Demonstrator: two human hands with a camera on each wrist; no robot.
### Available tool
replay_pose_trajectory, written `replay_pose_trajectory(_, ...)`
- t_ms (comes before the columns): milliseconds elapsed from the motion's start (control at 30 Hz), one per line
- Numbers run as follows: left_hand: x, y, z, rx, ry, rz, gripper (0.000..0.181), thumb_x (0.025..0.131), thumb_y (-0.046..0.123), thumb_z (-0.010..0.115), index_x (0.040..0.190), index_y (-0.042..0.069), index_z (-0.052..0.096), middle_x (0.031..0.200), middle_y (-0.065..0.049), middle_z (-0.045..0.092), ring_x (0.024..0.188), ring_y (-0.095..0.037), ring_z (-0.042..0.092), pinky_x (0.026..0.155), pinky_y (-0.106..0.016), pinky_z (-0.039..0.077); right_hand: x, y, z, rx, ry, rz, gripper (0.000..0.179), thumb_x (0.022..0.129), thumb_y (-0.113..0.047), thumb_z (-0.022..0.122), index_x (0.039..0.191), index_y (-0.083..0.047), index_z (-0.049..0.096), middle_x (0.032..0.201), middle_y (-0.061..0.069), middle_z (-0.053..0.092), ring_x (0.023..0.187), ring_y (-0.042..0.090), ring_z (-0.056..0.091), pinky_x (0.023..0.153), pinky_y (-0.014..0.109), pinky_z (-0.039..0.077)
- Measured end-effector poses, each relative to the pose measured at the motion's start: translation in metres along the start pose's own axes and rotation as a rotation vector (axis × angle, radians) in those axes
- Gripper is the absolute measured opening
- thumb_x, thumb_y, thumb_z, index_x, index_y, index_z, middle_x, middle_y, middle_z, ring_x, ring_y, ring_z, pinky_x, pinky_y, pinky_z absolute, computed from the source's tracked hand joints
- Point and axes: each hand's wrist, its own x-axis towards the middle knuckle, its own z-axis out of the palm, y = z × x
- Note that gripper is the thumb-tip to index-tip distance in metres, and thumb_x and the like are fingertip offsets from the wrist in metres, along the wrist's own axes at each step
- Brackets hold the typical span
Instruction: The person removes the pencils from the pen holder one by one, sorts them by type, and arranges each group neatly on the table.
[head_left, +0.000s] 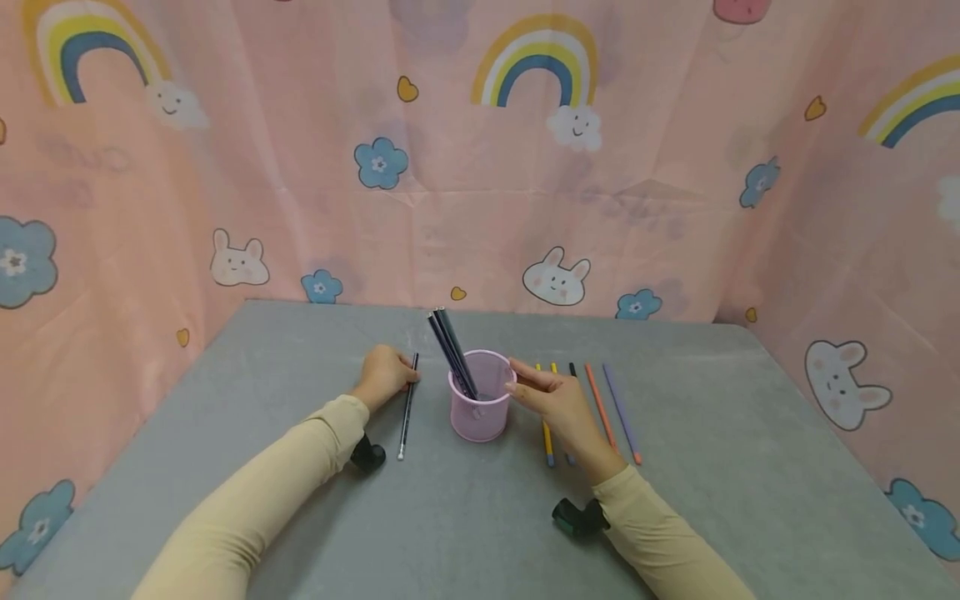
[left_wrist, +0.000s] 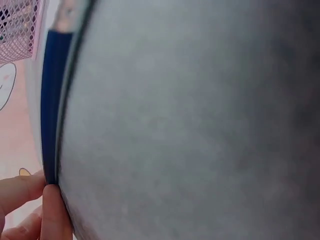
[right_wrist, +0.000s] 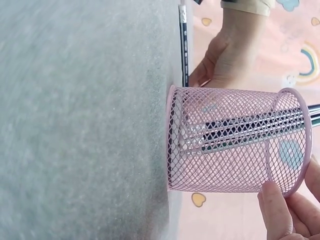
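Note:
A pink mesh pencil cup (head_left: 480,417) stands upright on the grey table, several dark pencils (head_left: 452,354) leaning to the left inside it. Through the mesh in the right wrist view, their pale ends (right_wrist: 194,140) show near the cup's bottom. My right hand (head_left: 558,404) holds the cup at its right rim with thumb and fingers. To the cup's left, my left hand (head_left: 384,377) pinches a dark pencil (head_left: 407,417) near its far end. This pencil lies along the table, its pale eraser end toward me. The left wrist view shows the fingertips (left_wrist: 55,210) on its dark blue barrel.
Right of the cup lie two yellow pencils (head_left: 547,437), a dark one (head_left: 572,369), an orange one (head_left: 600,407) and a purple one (head_left: 622,412), partly behind the right hand. A pink patterned cloth (head_left: 465,225) hangs behind the table (head_left: 465,533). Each wrist wears a black device.

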Motion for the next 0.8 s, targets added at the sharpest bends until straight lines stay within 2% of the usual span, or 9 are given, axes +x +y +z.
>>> replay_pose_trajectory(200, -0.007, 0.001, -0.007, -0.092, 0.043, 0.049, 0.012, 0.078, 0.009, 0.072, 0.086, 0.000, 0.071, 0.080, -0.013, 0.070, 0.062, -0.014, 0.063, 0.054, -0.023, 0.051, -0.002, 0.004, 0.000, -0.008, -0.008, 0.014, 0.048, 0.082, -0.022, 0.071, 0.127, -0.009, 0.057, 0.130, 0.007, 0.056, 0.121, 0.019, 0.053, 0.095, 0.033, 0.046)
replay_pose_trajectory(400, -0.019, 0.009, -0.025, -0.202, 0.107, 0.105, 0.015, 0.082, 0.014, 0.069, 0.092, 0.003, 0.071, 0.094, -0.013, 0.070, 0.076, -0.019, 0.069, 0.069, -0.030, 0.056, 0.000, 0.005, 0.000, -0.013, 0.003, 0.005, 0.048, 0.082, -0.025, 0.071, 0.126, -0.011, 0.058, 0.129, 0.006, 0.057, 0.120, 0.018, 0.053, 0.096, 0.035, 0.045)
replay_pose_trajectory(600, -0.028, 0.010, -0.038, -0.274, 0.087, 0.106, 0.024, 0.084, 0.018, 0.068, 0.103, 0.003, 0.069, 0.101, -0.013, 0.070, 0.086, -0.023, 0.069, 0.081, -0.037, 0.054, 0.001, 0.004, -0.001, -0.013, 0.000, 0.004, 0.049, 0.081, -0.025, 0.072, 0.126, -0.012, 0.058, 0.130, 0.006, 0.056, 0.122, 0.019, 0.052, 0.096, 0.035, 0.045)
replay_pose_trajectory(733, -0.035, 0.012, -0.040, -0.288, 0.068, 0.092, 0.025, 0.084, 0.024, 0.069, 0.103, 0.008, 0.070, 0.103, -0.010, 0.069, 0.089, -0.022, 0.069, 0.089, -0.043, 0.050, 0.001, 0.004, -0.001, -0.006, 0.004, 0.011, 0.048, 0.081, -0.024, 0.072, 0.126, -0.011, 0.058, 0.130, 0.004, 0.056, 0.122, 0.017, 0.051, 0.095, 0.033, 0.046)
replay_pose_trajectory(800, -0.039, 0.014, -0.039, -0.291, 0.076, 0.106, 0.024, 0.083, 0.024, 0.070, 0.103, 0.009, 0.070, 0.104, -0.009, 0.069, 0.090, -0.022, 0.068, 0.090, -0.043, 0.050, 0.001, 0.004, 0.000, -0.002, 0.008, 0.009, 0.048, 0.081, -0.024, 0.072, 0.125, -0.011, 0.059, 0.130, 0.004, 0.056, 0.121, 0.017, 0.052, 0.094, 0.032, 0.046)
